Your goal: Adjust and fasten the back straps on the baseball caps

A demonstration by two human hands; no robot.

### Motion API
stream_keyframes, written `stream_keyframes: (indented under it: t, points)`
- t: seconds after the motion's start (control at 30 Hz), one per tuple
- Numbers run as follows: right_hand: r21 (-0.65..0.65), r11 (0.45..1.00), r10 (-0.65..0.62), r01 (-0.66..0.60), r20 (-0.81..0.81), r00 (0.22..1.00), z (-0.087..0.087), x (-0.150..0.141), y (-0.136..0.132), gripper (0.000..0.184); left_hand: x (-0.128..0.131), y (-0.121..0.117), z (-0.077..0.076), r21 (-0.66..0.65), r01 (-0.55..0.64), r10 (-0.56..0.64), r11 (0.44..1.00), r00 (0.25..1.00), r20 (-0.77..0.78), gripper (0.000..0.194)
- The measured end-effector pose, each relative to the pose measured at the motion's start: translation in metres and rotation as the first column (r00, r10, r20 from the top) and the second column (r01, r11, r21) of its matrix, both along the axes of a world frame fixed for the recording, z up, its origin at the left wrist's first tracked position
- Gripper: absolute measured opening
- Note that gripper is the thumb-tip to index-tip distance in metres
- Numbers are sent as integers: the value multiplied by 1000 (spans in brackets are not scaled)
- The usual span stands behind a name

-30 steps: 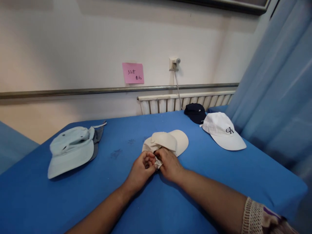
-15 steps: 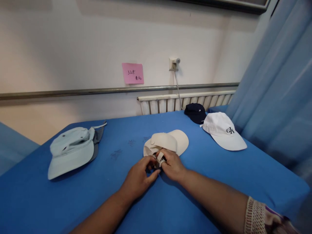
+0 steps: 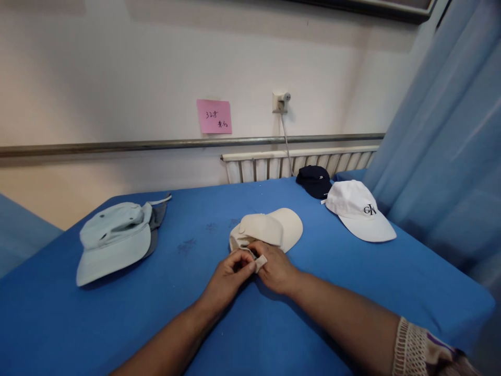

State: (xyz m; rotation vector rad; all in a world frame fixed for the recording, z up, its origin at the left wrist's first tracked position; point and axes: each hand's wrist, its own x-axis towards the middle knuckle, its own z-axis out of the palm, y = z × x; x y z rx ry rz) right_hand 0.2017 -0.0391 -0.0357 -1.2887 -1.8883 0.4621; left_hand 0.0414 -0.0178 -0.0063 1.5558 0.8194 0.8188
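Observation:
A cream baseball cap lies on the blue-covered table, its brim pointing away to the right. My left hand is closed, thumb and fingers pinching the cap's back strap, whose pale free end sticks out to the right. Curled around the near edge of the cap, my right hand grips the strap area too. Its fingertips are partly hidden by the cap and the strap. Both hands nearly touch each other.
Light blue caps are stacked over a grey one at left. A white cap and a navy cap lie at the back right. Behind stand a radiator and a rail; a blue curtain hangs on the right.
My left thumb and fingers have closed in a pinch on the strap. The strap's free end, upright between the hands before, now lies toward the right, and the dark buckle area is hidden.

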Motion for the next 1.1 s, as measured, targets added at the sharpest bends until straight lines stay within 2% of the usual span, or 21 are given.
stream_keyframes:
  t: [0.1,0.17,0.23,0.3,0.37,0.43,0.5,0.57,0.63,0.67,0.73,0.8,0.9,0.97,1.03,1.1]
  points:
    - [28,999,20,-20,0,1000,1,0,1,32,-3,-1,8,-140,-15,33,990,991,128,24]
    - [30,999,44,-43,-13,999,1,0,2,30,-6,0,13,-124,-23,40,992,991,131,26]
    - [12,999,50,-50,-9,999,1,-1,1,31,-9,0,15,-10,-42,42,999,998,45,23]
    - [-22,999,25,-24,19,1000,1,-3,0,35,-8,-1,15,161,-31,45,986,995,-84,15]
    - [-56,998,3,0,55,998,1,-4,-1,41,-6,-4,13,314,49,14,948,981,-194,9]
    - [-72,997,12,-7,72,997,1,-4,-1,47,-3,-6,11,369,129,-42,921,971,-235,5]
    - [-60,998,29,-25,65,997,0,-3,-1,47,-1,-5,9,275,112,-69,955,985,-159,12]
    - [-18,999,41,-40,48,998,-1,-1,0,44,-1,-1,9,57,14,-14,998,1000,7,15]
    - [27,998,55,-55,23,998,-1,-1,1,44,-4,3,10,-167,-53,79,985,985,152,17]
    - [40,997,62,-62,7,998,-1,0,1,46,-6,5,11,-236,-62,110,970,975,193,19]
    - [45,996,77,-76,-25,997,0,0,0,48,-10,8,12,-272,-68,127,960,970,208,23]
    - [33,996,87,-86,-56,995,2,0,-1,48,-14,9,14,-190,-84,112,978,984,140,25]
    - [32,996,85,-82,-119,989,5,1,-3,48,-19,7,18,68,-73,76,995,996,-44,24]
    - [48,997,65,-58,-171,983,6,2,-3,48,-22,5,19,214,3,34,977,985,-167,24]
    - [63,997,62,-49,-220,974,5,2,-3,49,-24,4,20,304,68,13,950,966,-259,26]
    - [62,997,69,-55,-252,965,5,2,-3,49,-24,3,19,371,86,38,925,949,-314,27]
